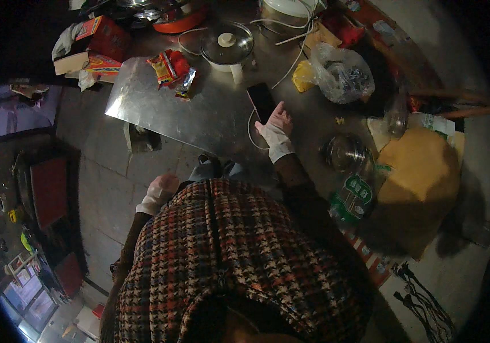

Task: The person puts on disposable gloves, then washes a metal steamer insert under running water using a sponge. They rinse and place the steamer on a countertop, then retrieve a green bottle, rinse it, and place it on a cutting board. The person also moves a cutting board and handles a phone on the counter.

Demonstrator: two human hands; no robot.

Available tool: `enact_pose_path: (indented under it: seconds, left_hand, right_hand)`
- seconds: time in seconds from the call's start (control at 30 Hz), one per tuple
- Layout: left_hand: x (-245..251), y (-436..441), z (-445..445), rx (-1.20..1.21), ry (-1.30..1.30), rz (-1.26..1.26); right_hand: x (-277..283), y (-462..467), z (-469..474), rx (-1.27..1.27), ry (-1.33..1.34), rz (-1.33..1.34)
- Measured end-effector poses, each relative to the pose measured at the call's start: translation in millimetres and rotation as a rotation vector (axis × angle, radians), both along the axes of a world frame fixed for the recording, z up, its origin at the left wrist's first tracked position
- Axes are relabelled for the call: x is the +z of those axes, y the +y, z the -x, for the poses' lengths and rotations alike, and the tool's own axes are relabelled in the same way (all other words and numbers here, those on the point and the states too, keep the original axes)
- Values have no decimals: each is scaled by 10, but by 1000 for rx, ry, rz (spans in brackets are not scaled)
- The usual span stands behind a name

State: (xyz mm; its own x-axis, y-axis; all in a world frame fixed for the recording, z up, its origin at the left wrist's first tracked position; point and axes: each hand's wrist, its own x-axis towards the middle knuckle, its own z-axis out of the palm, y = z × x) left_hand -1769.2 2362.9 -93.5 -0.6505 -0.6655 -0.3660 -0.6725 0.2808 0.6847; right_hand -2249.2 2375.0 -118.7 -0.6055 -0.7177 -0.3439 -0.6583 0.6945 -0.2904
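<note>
My right hand (278,127) is at the lower end of a dark-screened smartphone (262,99), its thumb on one side and its fingers on the other. The phone is over a shiny metal tabletop (210,111). A thin white cable (250,133) loops beside the phone and passes near my wrist. My left hand (163,189) hangs low beside the houndstooth vest, away from the tabletop. Its fingers are blurred and partly hidden. Both hands have a pale covering over the wrist and palm.
Past the phone stands a small electric pot (227,47) with a glass lid. Snack packets (172,70) and red cardboard boxes (105,40) lie left. On the right are a clear plastic bag (341,75), a glass bowl (342,152), a green package (352,197) and a large yellow-brown object (418,167).
</note>
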Motion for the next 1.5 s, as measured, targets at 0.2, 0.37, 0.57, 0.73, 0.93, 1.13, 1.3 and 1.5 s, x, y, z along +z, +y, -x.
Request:
enact_pose_path:
  seconds: [0.2,0.37,0.57,0.73,0.93,1.13,1.3,1.5]
  left_hand:
    - [-198,10,-40,-93,-117,240]
    - [-300,-126,22,17,-127,106]
    - [-48,-185,175,39,-90,169]
    - [31,-285,182,73,-131,49]
    - [-17,-434,208,81,-32,97]
    - [-70,-584,153,-3,-179,91]
    - [32,-750,372,-30,-114,146]
    - [-1,-1383,1189,-34,-177,255]
  right_hand:
    - [-76,-165,151,22,93,-152]
    - [-66,-159,373,34,69,-190]
    - [16,192,615,-114,171,-247]
    - [33,460,853,-235,170,-226]
    - [-192,597,1247,-403,368,-93]
    - [-157,640,1374,-238,598,43]
    - [173,475,936,30,497,319]
    - [216,233,22,305,65,461]
